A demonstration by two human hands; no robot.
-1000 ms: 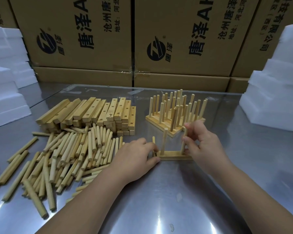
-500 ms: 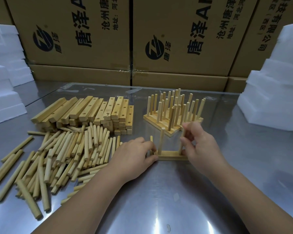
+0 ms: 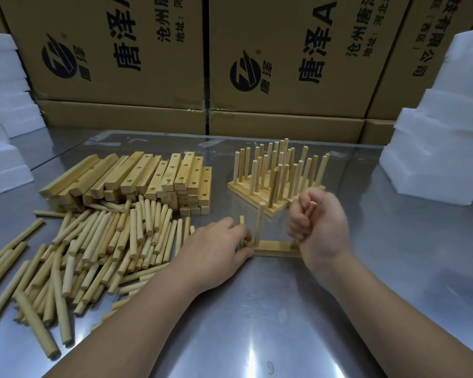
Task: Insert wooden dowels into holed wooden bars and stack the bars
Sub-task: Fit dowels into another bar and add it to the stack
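Dowel-fitting step. Bar (image 3: 276,248) lies flat on desk (image 3: 257,317), upright dowel (image 3: 259,227) seated near its left end. Right hand (image 3: 321,225) is fisted round right dowel (image 3: 311,211) at bar's right end. Left hand (image 3: 216,252) pinches left dowel (image 3: 241,220) at bar's left end. Next, probably: press both home, straight down, then set bar on stack (image 3: 257,193) just behind it.

The shiny steel tabletop (image 3: 257,323) carries a heap of loose dowels (image 3: 93,249) along its left side, a pile of holed bars (image 3: 137,178) just behind them, a block of dowelled bars (image 3: 246,186) toward the far edge, a single bar (image 3: 276,248) at centre, and white foam blocks (image 3: 434,159) at its right edge.
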